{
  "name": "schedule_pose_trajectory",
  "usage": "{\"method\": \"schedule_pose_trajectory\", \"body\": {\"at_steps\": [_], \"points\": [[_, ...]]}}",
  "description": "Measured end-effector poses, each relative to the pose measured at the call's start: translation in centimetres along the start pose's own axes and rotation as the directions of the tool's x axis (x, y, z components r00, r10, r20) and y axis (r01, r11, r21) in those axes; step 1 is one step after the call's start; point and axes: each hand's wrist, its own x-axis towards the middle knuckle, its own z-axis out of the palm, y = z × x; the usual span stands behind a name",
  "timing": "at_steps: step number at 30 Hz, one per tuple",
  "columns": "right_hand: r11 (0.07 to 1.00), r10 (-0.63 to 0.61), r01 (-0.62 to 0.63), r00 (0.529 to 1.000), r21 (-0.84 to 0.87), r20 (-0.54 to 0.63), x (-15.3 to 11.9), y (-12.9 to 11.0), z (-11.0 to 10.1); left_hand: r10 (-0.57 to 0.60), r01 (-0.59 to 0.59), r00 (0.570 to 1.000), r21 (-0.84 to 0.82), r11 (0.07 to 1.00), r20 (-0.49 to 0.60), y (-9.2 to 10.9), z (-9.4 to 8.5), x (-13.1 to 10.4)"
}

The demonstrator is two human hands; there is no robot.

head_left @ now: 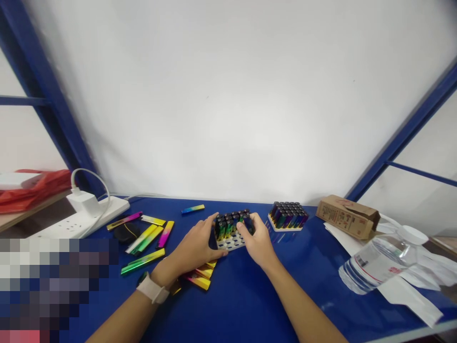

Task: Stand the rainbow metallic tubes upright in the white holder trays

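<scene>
A white tray with round holes [232, 242] sits on the blue table, its front holes bare. Rows of slim, shiny sticks with black tops [226, 223], yellow-green lower down, stand upright in its back part. Around the tray's left end curves my left hand [200, 243], fingers at the side and thumb by the front corner. My right hand [257, 238] is closed at the right end, its thumb against a black-topped stick; its other fingers are partly hidden behind. Beneath my left wrist lie several yellow-and-red flat sticks [200, 277].
A second white tray of purple-blue black-topped sticks [288, 215] stands to the right. Loose coloured sticks [146, 238] lie left, near a power strip [67, 228]. A blue-yellow stick [193, 209] lies at the back. On the right are a cardboard box [342, 216], papers [410, 290] and a water bottle [378, 262].
</scene>
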Motion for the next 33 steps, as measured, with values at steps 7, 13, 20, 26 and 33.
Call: {"method": "schedule_pose_trajectory", "body": {"at_steps": [7, 13, 20, 26, 33], "points": [[0.949, -0.135, 0.143, 0.99, -0.282, 0.047, -0.3, -0.5, -0.6, 0.034, -0.038, 0.999, -0.102, 0.994, -0.036, -0.2, 0.0, 0.0], [0.907, -0.043, 0.094, 0.99, -0.411, 0.132, -0.3, 0.0, -0.5, 0.033, -0.032, 0.999, -0.084, 0.996, 0.011, -0.1, -0.3, -0.1], [0.844, -0.043, 0.123, 0.986, -0.522, 0.163, -0.6, -0.1, 0.1, 0.09, -0.092, 0.994, 0.026, 0.995, 0.056, -0.9, -1.2, -0.1], [0.787, 0.001, 0.102, 0.986, -0.609, 0.167, -0.7, 0.2, 0.2, 0.055, -0.048, 0.998, 0.245, 0.968, -0.019, -3.7, -1.4, 0.9], [0.843, 0.001, 0.084, 0.988, -0.531, 0.157, -0.6, 0.6, 0.4, -0.047, 0.081, 0.995, 0.407, 0.91, -0.091, -6.4, -0.5, 1.3]]}}
